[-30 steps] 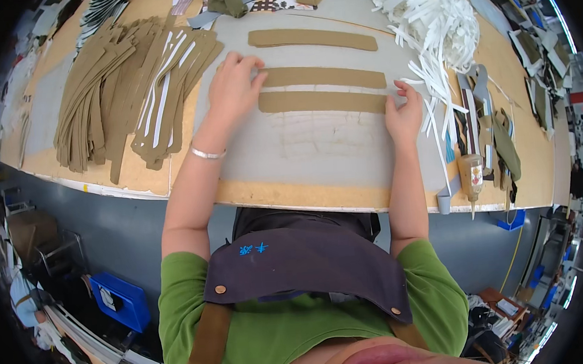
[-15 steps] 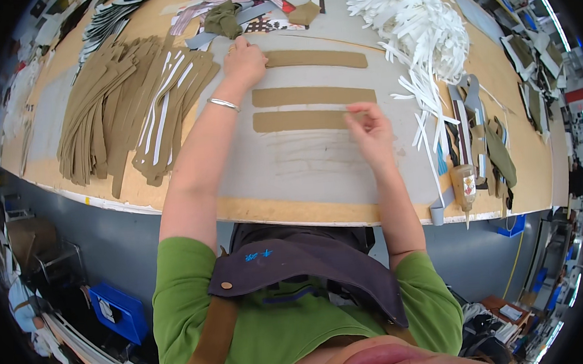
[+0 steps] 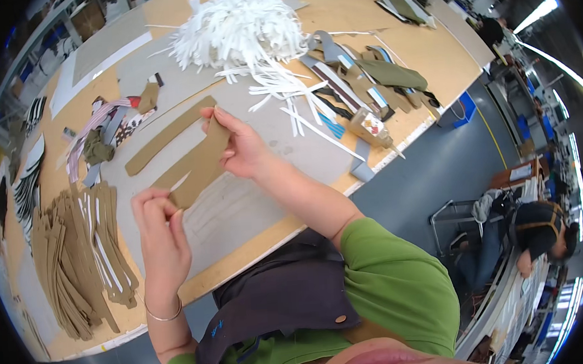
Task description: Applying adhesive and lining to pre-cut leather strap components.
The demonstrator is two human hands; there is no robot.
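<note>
A brown fabric strip (image 3: 208, 156) is stretched slantwise between my two hands, over the grey board (image 3: 240, 212). My left hand (image 3: 160, 233), with a silver bangle at its wrist, pinches the strip's lower left end. At the upper right end, the thumb and fingers of my right hand (image 3: 244, 143) close on its corner. A narrow pale sliver shows by my left fingertips; whether it is a gap or a white strip I cannot tell. Another brown strip (image 3: 162, 142) lies flat just beyond. Any strip underneath the held one is hard to separate from it.
Brown strips (image 3: 63, 263) are stacked at the left, some with white bands. White strips (image 3: 239, 32) heap at the far side. A glue bottle (image 3: 370, 128) lies near the right table edge beside fabric scraps (image 3: 392, 74). A person (image 3: 541, 230) is at the right.
The view has swung to the right. Three strips lay flat before; now my left hand has come nearer and both hands have taken hold of one strip and turned it slantwise.
</note>
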